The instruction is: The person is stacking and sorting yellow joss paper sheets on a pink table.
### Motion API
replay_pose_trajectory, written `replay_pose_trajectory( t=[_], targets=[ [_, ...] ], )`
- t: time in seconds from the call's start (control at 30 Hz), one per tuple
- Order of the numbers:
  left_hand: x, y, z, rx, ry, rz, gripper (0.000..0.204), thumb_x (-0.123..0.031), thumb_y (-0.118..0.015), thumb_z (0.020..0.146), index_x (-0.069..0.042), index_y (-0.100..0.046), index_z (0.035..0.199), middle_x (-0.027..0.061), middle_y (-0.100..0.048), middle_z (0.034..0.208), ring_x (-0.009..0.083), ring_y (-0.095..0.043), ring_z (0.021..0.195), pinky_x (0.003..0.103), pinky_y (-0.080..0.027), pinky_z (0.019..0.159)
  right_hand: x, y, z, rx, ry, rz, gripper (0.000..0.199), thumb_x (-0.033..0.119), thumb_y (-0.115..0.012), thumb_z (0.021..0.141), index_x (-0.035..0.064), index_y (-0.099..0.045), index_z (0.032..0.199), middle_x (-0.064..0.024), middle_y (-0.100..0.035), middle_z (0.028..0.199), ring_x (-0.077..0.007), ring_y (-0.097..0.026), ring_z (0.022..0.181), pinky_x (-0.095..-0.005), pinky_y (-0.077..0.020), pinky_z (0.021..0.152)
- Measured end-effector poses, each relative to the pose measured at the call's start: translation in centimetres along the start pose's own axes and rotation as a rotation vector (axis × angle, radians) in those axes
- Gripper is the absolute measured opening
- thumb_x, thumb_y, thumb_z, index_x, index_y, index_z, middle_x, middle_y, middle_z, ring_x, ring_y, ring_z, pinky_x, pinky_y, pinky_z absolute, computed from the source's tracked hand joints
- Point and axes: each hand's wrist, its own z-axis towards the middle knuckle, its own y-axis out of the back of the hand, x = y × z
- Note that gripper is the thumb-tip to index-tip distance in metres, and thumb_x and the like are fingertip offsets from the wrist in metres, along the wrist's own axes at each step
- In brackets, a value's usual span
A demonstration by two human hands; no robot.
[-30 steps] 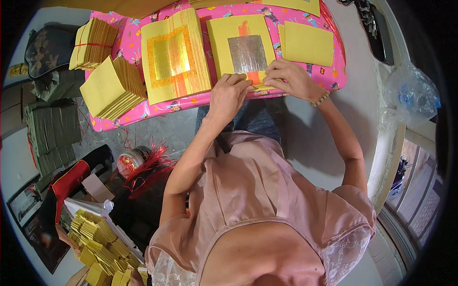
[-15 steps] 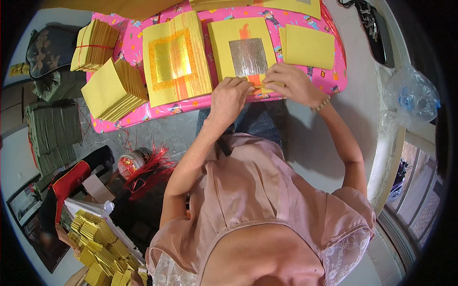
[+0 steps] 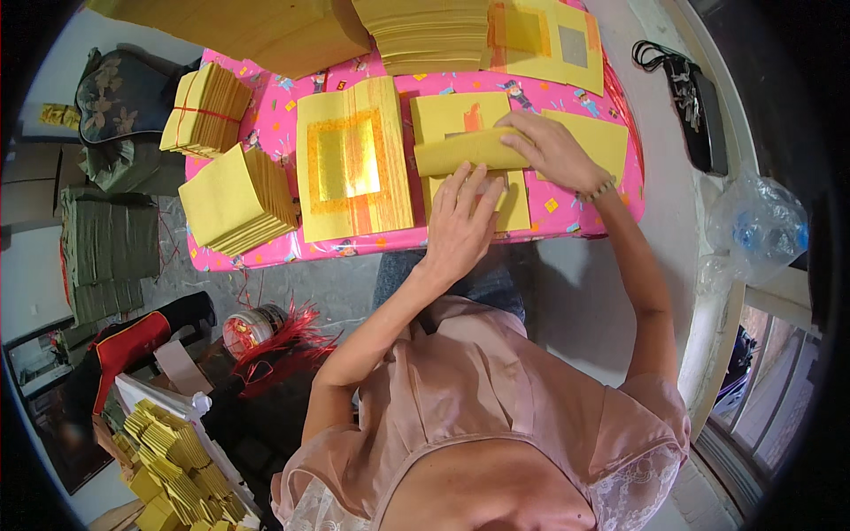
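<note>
A yellow paper sheet (image 3: pixel 465 157), folded over into a band, lies across a yellow sheet with a silver foil patch and orange streak (image 3: pixel 434 113). My right hand (image 3: pixel 558 152) grips the band's right end, thumb on top and fingers curled over its far edge. My left hand (image 3: pixel 465 212) has its fingers apart, their tips against the band's near edge. To the left stands a thick stack of yellow paper with a gold foil square (image 3: pixel 343 168). Under my right hand and beyond it lies a plain yellow sheet (image 3: pixel 606 146).
Folded yellow bundles (image 3: pixel 235 199) and a red-tied bundle (image 3: pixel 204 111) sit on the left of the pink table (image 3: pixel 301 252). Tall paper stacks (image 3: pixel 429 40) line the far side. Red strings (image 3: pixel 288 350) and a box of yellow bundles (image 3: pixel 177 460) are below left.
The near part of the sheet has been folded up and away from me. My right hand moved farther up and right with it; my left hand's fingers have spread from a pinch.
</note>
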Motion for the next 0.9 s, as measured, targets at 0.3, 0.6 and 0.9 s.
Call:
replay_pose_trajectory(
  t=[0.3,0.6,0.9],
  targets=[
    [2.3,-3.6,3.5,0.093,0.162,0.051,0.073,-0.036,-0.063,0.088,-0.01,-0.034,0.149,0.0254,-0.023,0.154,0.0457,-0.02,0.142,0.056,-0.019,0.114,-6.9,-2.0,6.1,-0.065,-0.051,-0.158,0.031,0.028,-0.054,0.097,0.0006,-0.058,0.112,-0.0188,-0.061,0.112,-0.0362,-0.057,0.107,-0.0439,-0.0455,0.092],
    [3.5,-4.6,3.9,0.135,0.181,0.085,0.069,-0.038,-0.057,0.091,-0.01,-0.033,0.15,0.026,-0.023,0.154,0.046,-0.02,0.142,0.056,-0.018,0.114,-6.8,-3.4,8.4,0.015,-0.084,-0.361,0.028,0.024,-0.055,0.095,0.0039,-0.061,0.113,-0.0134,-0.06,0.113,-0.0327,-0.055,0.109,-0.044,-0.0428,0.094],
    [4.0,-4.8,4.1,0.149,0.187,0.078,0.071,-0.037,-0.058,0.091,-0.01,-0.031,0.151,0.026,-0.023,0.154,0.0458,-0.02,0.142,0.056,-0.019,0.114,-6.3,-4.6,10.3,0.131,-0.041,-0.28,0.03,0.026,-0.053,0.095,0.0061,-0.063,0.116,-0.0117,-0.061,0.114,-0.029,-0.055,0.111,-0.0458,-0.0411,0.093]
  ],
)
